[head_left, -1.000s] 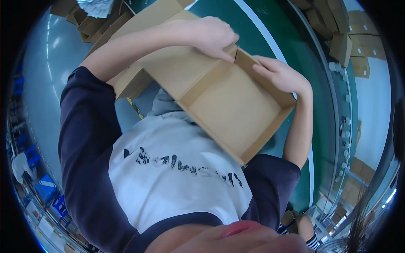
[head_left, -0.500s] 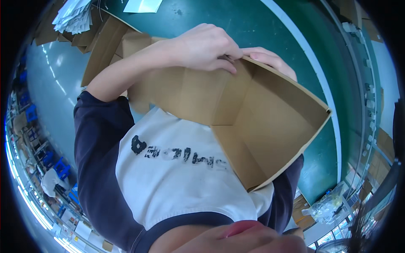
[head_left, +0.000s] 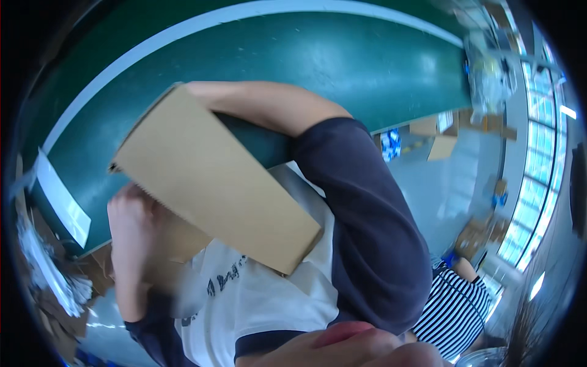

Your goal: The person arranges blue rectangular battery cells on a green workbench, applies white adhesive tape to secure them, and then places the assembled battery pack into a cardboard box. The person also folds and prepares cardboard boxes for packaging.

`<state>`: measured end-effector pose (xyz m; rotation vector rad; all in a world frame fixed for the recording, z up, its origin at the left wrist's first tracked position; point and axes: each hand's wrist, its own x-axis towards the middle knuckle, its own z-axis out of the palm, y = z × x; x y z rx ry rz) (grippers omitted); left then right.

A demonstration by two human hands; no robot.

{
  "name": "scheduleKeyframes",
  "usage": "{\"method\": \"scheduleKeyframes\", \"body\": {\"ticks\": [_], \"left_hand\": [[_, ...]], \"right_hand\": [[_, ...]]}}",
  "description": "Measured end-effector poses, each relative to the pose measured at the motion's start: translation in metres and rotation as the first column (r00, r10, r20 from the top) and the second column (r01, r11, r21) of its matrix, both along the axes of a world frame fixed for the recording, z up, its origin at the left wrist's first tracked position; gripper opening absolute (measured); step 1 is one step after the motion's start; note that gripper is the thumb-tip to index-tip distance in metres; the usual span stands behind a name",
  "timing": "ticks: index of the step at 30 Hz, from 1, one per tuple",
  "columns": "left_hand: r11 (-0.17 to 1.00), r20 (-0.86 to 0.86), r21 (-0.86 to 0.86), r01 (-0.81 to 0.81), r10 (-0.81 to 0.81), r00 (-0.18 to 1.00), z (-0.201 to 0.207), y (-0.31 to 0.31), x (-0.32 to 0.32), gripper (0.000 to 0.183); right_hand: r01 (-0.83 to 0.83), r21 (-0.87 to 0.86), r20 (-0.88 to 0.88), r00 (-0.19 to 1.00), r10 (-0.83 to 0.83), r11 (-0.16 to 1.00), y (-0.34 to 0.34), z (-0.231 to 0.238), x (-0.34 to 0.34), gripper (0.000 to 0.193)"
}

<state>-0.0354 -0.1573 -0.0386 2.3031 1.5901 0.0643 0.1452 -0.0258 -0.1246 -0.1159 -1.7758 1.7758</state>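
A brown cardboard box [head_left: 214,177] is held tilted in front of my chest, one broad plain side facing up. My right forearm [head_left: 257,101] reaches round the far side of the box and the hand goes behind its upper left end, where its fingers are hidden. My left hand [head_left: 133,211] is at the lower left edge of the box. Its fingers are smeared by motion and partly behind the cardboard. Below that edge a blurred brown flap or panel [head_left: 183,241] shows between the left forearm and the shirt.
Beyond the box lies a green table [head_left: 342,61] with a white stripe. A white sheet [head_left: 61,199] lies at its left end, near a stack of pale papers [head_left: 52,269]. Clear plastic wrap [head_left: 489,79] hangs at the right. Another person in a striped top [head_left: 455,306] is at lower right.
My body and view have turned to the right along the table. The box has swung round, so its outer side faces up instead of its open inside. My left hand has shifted to its lower left edge.
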Motion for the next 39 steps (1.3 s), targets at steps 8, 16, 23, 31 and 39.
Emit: {"method": "scheduleKeyframes", "body": {"ticks": [8,16,23,31,39], "left_hand": [[0.730,0.016,-0.484,-0.483,0.560,0.829,-0.002,0.000,0.001,0.029],[0.984,-0.115,0.176,-0.024,0.045,0.992,-0.010,-0.037,0.037,0.016],[0.990,-0.133,0.099,-0.103,0.116,0.984,-0.013,-0.042,0.044,0.024],[0.950,-0.074,0.314,-0.009,0.034,0.997,-0.022,-0.067,0.052,0.010],[0.969,0.011,0.244,0.041,-0.045,0.999,-0.026,-0.080,0.062,0.034]], "right_hand": [[-0.089,-0.166,-0.021,0.996,0.086,0.982,-0.010,-0.010,0.028,0.022],[-0.293,-0.342,-0.106,0.956,0.273,0.893,-0.005,-0.012,0.024,0.020],[-0.322,-0.400,-0.121,0.947,0.299,0.858,-0.009,-0.014,0.022,0.019],[-0.328,-0.413,-0.104,0.944,0.314,0.850,-0.013,-0.016,0.017,0.017],[-0.327,-0.435,-0.095,0.943,0.318,0.839,-0.017,-0.014,0.020,0.016]]}}
